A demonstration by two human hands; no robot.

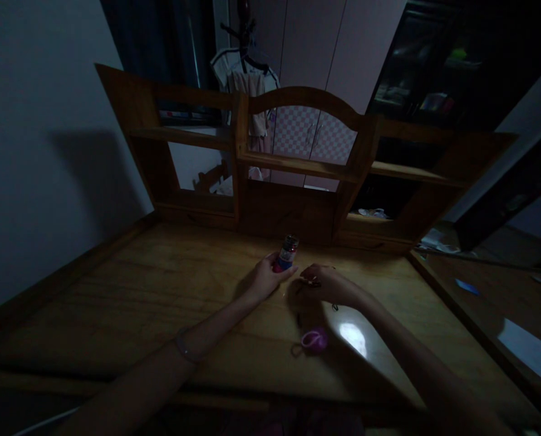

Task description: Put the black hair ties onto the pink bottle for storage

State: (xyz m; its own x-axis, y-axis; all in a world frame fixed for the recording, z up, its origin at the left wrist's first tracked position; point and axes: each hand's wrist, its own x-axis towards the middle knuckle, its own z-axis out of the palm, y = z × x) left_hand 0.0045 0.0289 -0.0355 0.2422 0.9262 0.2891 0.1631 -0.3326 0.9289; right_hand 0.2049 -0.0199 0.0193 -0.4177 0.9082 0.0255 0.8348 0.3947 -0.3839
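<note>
My left hand point(264, 280) is wrapped round a small jar point(287, 253) with a red and blue label, holding it tilted above the table. The jar's dark upper end points up and away from me; whether a lid is on it, I cannot tell. To its right, my right hand point(325, 282) is low over the tabletop with fingers bent and drawn together. Small thin dark pieces point(307, 283) show at those fingertips, too dim to name. Nearer to me lies a purple round object point(314, 340) with a pale loop. A small brown loop point(296, 350) lies beside it, and a little dark loop point(334, 307) sits under my right wrist.
A wooden table point(161, 290) spreads under my hands, with a wooden shelf unit point(288, 206) along its far edge. A wall point(48, 151) stands on the left. Another wooden surface on the right bears a white sheet point(531, 351) and a blue card point(467, 286). The room is dim.
</note>
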